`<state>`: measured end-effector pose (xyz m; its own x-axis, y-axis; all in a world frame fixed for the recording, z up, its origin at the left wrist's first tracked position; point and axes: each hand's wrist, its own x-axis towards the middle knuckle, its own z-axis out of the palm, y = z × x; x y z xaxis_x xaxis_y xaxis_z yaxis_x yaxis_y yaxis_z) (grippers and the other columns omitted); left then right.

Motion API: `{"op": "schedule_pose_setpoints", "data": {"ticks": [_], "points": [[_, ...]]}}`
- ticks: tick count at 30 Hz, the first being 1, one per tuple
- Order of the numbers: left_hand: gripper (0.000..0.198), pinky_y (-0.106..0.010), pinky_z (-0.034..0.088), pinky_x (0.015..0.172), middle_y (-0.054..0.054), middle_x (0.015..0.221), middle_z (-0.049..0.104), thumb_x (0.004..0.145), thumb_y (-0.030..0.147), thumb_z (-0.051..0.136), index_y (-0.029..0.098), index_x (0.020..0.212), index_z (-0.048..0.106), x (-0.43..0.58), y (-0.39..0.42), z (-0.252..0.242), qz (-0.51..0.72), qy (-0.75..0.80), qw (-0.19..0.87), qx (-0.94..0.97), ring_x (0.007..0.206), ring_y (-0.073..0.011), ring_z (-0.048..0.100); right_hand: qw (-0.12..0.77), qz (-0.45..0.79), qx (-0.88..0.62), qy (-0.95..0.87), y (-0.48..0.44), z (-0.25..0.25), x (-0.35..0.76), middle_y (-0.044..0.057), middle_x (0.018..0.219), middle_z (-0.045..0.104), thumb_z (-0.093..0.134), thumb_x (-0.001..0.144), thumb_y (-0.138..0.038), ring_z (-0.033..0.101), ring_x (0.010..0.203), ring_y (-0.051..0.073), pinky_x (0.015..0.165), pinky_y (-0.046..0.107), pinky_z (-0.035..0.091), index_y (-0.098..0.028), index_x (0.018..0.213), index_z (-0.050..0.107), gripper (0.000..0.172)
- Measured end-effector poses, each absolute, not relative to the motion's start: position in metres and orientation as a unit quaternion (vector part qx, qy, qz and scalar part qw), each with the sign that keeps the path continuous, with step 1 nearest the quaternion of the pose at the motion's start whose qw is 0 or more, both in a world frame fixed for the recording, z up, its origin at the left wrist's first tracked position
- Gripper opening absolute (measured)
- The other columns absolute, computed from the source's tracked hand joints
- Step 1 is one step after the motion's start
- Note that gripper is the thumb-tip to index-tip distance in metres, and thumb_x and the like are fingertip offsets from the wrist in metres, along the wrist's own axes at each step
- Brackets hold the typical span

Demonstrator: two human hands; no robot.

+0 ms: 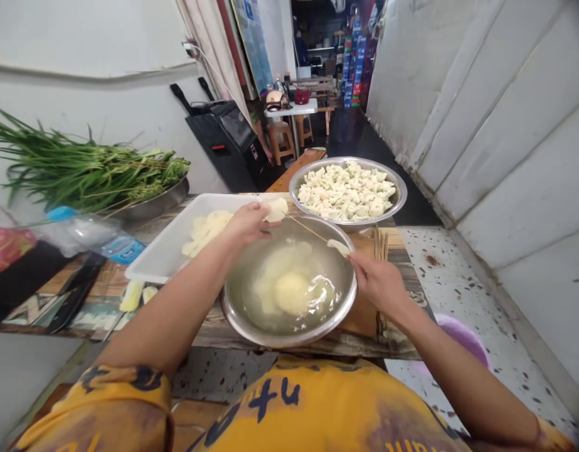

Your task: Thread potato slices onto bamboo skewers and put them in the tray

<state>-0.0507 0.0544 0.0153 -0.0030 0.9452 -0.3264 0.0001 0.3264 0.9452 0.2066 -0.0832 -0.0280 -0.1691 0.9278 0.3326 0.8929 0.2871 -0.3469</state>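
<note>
My left hand (249,223) is closed on a pale potato slice (276,209), held over the far rim of a steel bowl (233,311). My right hand (376,279) pinches the near end of a thin bamboo skewer (308,228) that carries another slice (339,247) and points at the slice in my left hand. More pale slices lie in water (289,285) in the bowl. A white tray (162,254) to the left holds several skewered slices (207,229).
A second steel bowl (397,194) of cauliflower florets (345,189) stands behind. Loose skewers (381,245) lie at the right. Green stalks (82,169) fill a bowl at the left, near a plastic bottle (89,235) and a knife (75,292). A purple basin (461,339) sits on the floor.
</note>
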Motion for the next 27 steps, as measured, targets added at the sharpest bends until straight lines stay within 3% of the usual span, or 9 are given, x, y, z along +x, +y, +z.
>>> {"op": "schedule_pose_setpoints", "data": {"ticks": [4, 10, 15, 19, 23, 27], "points": [[0.016, -0.052, 0.046, 0.077, -0.006, 0.090, 0.064, 0.073, 0.015, 0.058, 0.018, 0.084, 0.047, -0.056, 0.051, 0.004, 0.481, 0.552, 0.570, 0.372, 0.079, -0.0242, 0.065, 0.236, 0.035, -0.594, -0.768, -0.066, -0.027, 0.210, 0.005, 0.073, 0.071, 0.040, 0.089, -0.028, 0.062, 0.063, 0.021, 0.051, 0.025, 0.030, -0.022, 0.092, 0.068, 0.029], [0.009, -0.033, 0.051, 0.069, -0.004, 0.079, 0.062, 0.078, 0.009, 0.050, 0.016, 0.082, 0.046, -0.048, 0.036, 0.009, 0.593, 0.586, 0.464, 0.299, 0.068, -0.0157, 0.064, 0.257, 0.044, -0.582, -0.770, -0.047, -0.027, 0.210, 0.007, 0.076, 0.071, 0.041, 0.088, -0.028, 0.063, 0.066, 0.023, 0.051, 0.025, 0.031, -0.022, 0.096, 0.068, 0.029], [0.003, -0.025, 0.048, 0.057, -0.003, 0.067, 0.060, 0.077, 0.012, 0.055, 0.013, 0.074, 0.054, -0.028, 0.033, 0.020, 0.611, 0.588, 0.436, 0.301, 0.053, -0.0108, 0.057, 0.313, 0.050, -0.560, -0.766, -0.068, -0.011, 0.219, 0.005, 0.075, 0.071, 0.037, 0.090, -0.025, 0.063, 0.066, 0.019, 0.055, 0.024, 0.038, -0.019, 0.090, 0.066, 0.030], [0.004, -0.027, 0.052, 0.063, -0.004, 0.070, 0.063, 0.075, 0.013, 0.057, 0.010, 0.074, 0.059, -0.013, 0.026, 0.024, 0.616, 0.509, 0.502, 0.331, 0.057, -0.0102, 0.059, 0.364, 0.203, -0.524, -0.742, -0.109, -0.002, 0.223, 0.000, 0.060, 0.064, 0.037, 0.091, -0.030, 0.058, 0.051, 0.015, 0.049, 0.022, 0.041, -0.018, 0.092, 0.064, 0.030], [0.008, -0.027, 0.051, 0.075, -0.005, 0.076, 0.065, 0.069, 0.009, 0.062, 0.009, 0.077, 0.062, -0.009, 0.012, 0.026, 0.623, 0.455, 0.528, 0.357, 0.068, -0.0109, 0.062, 0.384, 0.231, -0.541, -0.711, -0.134, -0.006, 0.217, 0.003, 0.073, 0.068, 0.039, 0.090, -0.033, 0.065, 0.071, 0.019, 0.060, 0.024, 0.048, -0.018, 0.091, 0.065, 0.030], [0.013, -0.029, 0.051, 0.074, -0.005, 0.076, 0.065, 0.067, 0.014, 0.066, 0.010, 0.078, 0.063, -0.014, 0.003, 0.026, 0.621, 0.448, 0.536, 0.355, 0.067, -0.0120, 0.061, 0.395, 0.232, -0.562, -0.689, -0.140, -0.014, 0.204, 0.005, 0.082, 0.071, 0.040, 0.089, -0.034, 0.066, 0.077, 0.020, 0.064, 0.025, 0.050, -0.019, 0.093, 0.066, 0.030]]}}
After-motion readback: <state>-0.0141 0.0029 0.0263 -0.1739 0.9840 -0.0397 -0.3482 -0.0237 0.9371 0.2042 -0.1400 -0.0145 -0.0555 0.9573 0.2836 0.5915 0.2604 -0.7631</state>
